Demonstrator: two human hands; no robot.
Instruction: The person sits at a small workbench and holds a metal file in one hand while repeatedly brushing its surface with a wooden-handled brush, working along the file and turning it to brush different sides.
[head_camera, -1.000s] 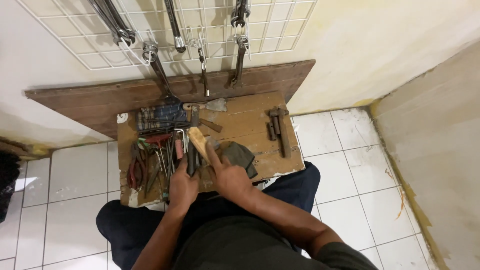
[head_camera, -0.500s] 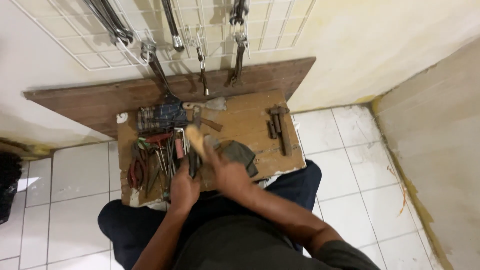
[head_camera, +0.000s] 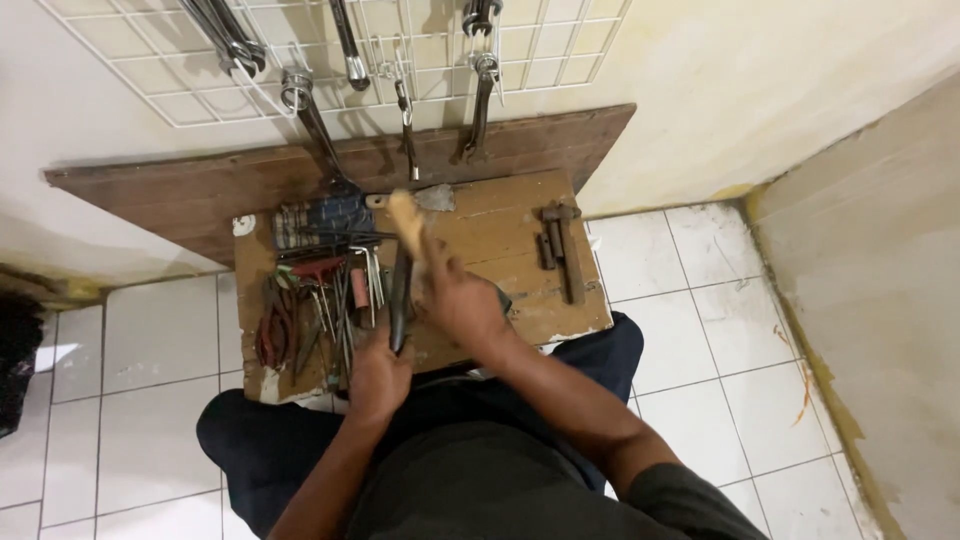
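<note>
The right hand (head_camera: 462, 305) is clamped on a wooden handle (head_camera: 407, 222) raised over the wooden desk (head_camera: 500, 235). The left hand (head_camera: 378, 372) grips a dark metal tool (head_camera: 399, 295) upright just beside it, near the pliers (head_camera: 275, 330) and hex keys (head_camera: 345, 290)

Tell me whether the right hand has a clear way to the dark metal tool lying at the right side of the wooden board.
Probably yes: the right hand holds a wooden handle, but bare board separates it from the dark tool.
</note>
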